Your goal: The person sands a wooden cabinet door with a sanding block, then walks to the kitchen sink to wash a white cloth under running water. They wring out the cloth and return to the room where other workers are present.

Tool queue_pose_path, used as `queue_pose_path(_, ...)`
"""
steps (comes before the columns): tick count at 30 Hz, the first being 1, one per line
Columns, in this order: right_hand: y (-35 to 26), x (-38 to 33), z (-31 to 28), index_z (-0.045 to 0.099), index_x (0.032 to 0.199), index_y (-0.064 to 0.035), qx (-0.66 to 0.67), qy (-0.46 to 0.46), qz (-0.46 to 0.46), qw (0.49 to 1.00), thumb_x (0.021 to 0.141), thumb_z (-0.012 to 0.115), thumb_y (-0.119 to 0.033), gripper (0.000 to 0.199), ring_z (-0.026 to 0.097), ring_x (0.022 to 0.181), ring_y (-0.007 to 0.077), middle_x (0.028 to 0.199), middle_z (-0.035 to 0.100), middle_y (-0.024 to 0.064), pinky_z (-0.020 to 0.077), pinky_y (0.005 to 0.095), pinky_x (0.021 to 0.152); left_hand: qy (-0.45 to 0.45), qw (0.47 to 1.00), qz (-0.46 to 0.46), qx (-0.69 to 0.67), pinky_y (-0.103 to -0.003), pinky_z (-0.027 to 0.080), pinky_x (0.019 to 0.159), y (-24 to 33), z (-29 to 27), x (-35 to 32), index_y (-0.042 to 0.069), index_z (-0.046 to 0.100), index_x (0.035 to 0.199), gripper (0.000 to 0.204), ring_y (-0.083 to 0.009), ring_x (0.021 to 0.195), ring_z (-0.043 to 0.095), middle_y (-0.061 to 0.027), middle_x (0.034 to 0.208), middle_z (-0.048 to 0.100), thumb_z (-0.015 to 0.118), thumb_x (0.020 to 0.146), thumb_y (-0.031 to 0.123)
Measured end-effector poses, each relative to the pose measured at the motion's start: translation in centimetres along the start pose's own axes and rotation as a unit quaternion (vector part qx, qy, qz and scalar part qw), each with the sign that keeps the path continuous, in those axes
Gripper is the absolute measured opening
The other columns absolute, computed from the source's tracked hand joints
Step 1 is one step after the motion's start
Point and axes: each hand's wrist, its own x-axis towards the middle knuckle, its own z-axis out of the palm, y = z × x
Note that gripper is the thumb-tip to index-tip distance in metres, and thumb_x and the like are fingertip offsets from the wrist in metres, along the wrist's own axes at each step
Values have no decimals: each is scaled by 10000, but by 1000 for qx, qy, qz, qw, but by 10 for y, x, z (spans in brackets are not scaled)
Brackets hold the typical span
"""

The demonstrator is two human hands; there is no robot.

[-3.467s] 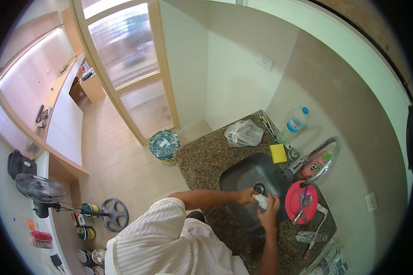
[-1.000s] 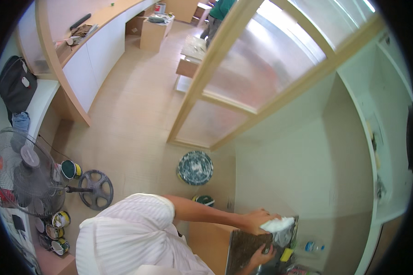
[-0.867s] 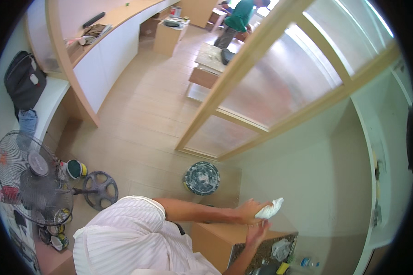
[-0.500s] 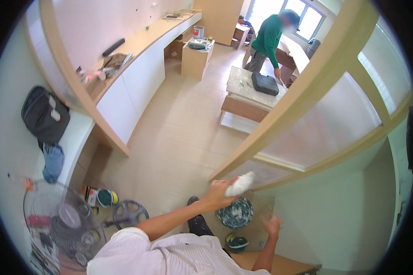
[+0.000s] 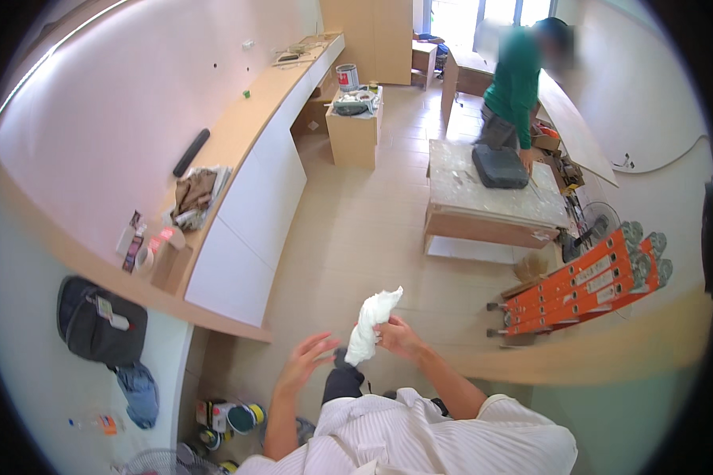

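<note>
Head view shows us a wide stretch of pale tiled floor [image 5: 356, 229] lying open between the long white tabletop [image 5: 245, 150] that runs along the left wall and the low work table [image 5: 491, 202] to the right, where a person in a green top [image 5: 515, 87] bends over a dark case; an orange ladder [image 5: 586, 281] lies folded by the right wall. Nearer us, our right hand [image 5: 400, 336] has its grip closed around a crumpled white cloth [image 5: 370, 321], held up over the floor in front of the chest. Our left hand [image 5: 303, 362] hangs just beside it with fingers spread, touching nothing.
</note>
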Motion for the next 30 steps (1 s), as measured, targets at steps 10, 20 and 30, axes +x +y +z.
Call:
queue_pose_path(10, -77, 131, -196, 663, 985, -28, -415, 429, 119, 794, 675, 692, -233, 373, 614, 841, 173, 903, 659, 65, 487, 331, 725, 254, 775, -223, 535, -393, 424, 970, -34, -259, 159, 13, 577, 1196, 663, -344, 1125, 549, -206, 1213, 575, 760, 675, 380)
queue_pose_path(20, -258, 338, -103, 575, 1182, -34, -152, 189, -84, 966, 876, 651, -232, 372, 611, 914, 156, 997, 633, 59, 530, 330, 780, -290, 894, -126, 319, -351, 442, 944, 208, -7, 574, 30, 354, 1381, 810, -226, 1128, 535, -174, 1239, 541, 773, 750, 316)
queue_pose_path(30, -286, 326, -378, 601, 1183, -79, -596, 280, 352, 665, 740, 655, -301, 499, 582, 1079, 317, 1133, 622, 175, 461, 403, 900, 91, 883, 15, 459, -331, 488, 834, 275, -110, 810, -46, 486, 1239, 735, -242, 952, 618, -171, 1055, 635, 823, 667, 269)
